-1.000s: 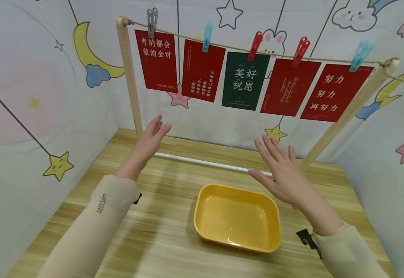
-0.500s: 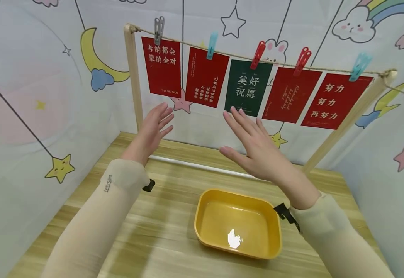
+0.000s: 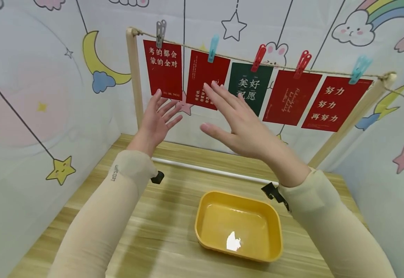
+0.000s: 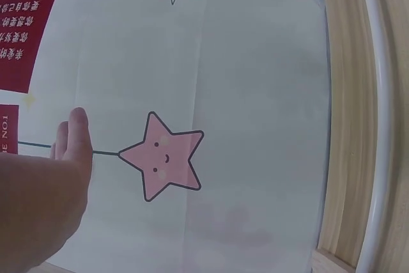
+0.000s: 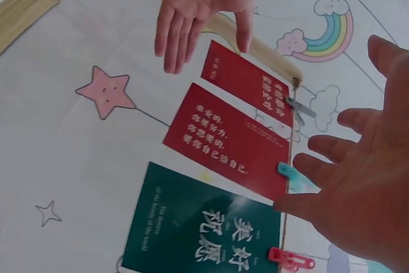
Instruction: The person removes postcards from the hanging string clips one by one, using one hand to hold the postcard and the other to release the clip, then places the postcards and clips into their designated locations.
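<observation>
My left hand (image 3: 157, 119) is raised with fingers spread, just below the leftmost red card (image 3: 163, 69), holding nothing. To its right, my right hand (image 3: 247, 125) is held up with straight fingers and thumb apart. In the head view it overlaps parts of the second red card (image 3: 200, 71) and the green card (image 3: 262, 79). Two more red cards, a middle one (image 3: 292, 96) and an end one (image 3: 332, 104), hang to the right. A grey clothespin (image 3: 160, 34), blue clothespin (image 3: 213, 49) and red clothespin (image 3: 258, 58) grip the left three cards on a twine (image 3: 330, 72).
Wooden posts, one at left (image 3: 134, 77) and one at right (image 3: 348, 116), carry the twine. On the wooden table (image 3: 174, 231) sits a yellow tray (image 3: 205, 241), with a white rod (image 3: 216, 171) behind it. Cartoon-printed cloth surrounds the table.
Both hands have risen toward the hanging cards. The right hand has moved left, from over the tray's far right side to in front of the cards. The left hand's fingers have spread.
</observation>
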`<control>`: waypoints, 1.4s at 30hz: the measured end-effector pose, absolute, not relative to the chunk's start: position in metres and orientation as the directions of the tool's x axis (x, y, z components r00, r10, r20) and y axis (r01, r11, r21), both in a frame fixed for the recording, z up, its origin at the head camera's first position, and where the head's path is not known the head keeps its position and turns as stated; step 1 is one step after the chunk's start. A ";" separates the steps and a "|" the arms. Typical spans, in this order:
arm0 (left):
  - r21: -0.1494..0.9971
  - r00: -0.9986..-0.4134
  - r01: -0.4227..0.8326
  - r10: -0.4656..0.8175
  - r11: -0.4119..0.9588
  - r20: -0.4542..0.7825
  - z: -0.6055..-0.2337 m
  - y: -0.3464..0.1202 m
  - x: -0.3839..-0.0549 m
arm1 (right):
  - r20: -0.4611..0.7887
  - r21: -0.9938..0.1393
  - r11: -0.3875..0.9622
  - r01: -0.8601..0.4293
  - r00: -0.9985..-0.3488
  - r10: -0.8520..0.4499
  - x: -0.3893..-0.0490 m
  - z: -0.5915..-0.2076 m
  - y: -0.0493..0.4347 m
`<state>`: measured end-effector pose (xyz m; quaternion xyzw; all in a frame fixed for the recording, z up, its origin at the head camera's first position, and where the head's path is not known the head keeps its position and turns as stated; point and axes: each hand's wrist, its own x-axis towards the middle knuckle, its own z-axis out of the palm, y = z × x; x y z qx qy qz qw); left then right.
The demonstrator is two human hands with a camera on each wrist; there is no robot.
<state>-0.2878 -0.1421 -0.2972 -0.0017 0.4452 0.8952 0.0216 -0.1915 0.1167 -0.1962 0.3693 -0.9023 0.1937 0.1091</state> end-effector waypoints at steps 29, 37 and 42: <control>0.744 -0.996 -0.044 -0.026 -0.667 -0.082 -0.284 -0.138 -0.293 | 0.402 -0.084 0.761 -0.644 -0.720 -0.565 -0.247 -0.096 0.015; 0.769 -0.997 -0.040 -0.028 -0.638 -0.075 -0.290 -0.136 -0.292 | 0.350 -0.067 0.820 -0.568 -0.783 -0.514 -0.271 -0.084 -0.008; 0.776 -0.998 -0.034 -0.025 -0.629 -0.064 -0.290 -0.136 -0.289 | 0.330 -0.041 0.846 -0.531 -0.807 -0.490 -0.282 -0.077 -0.014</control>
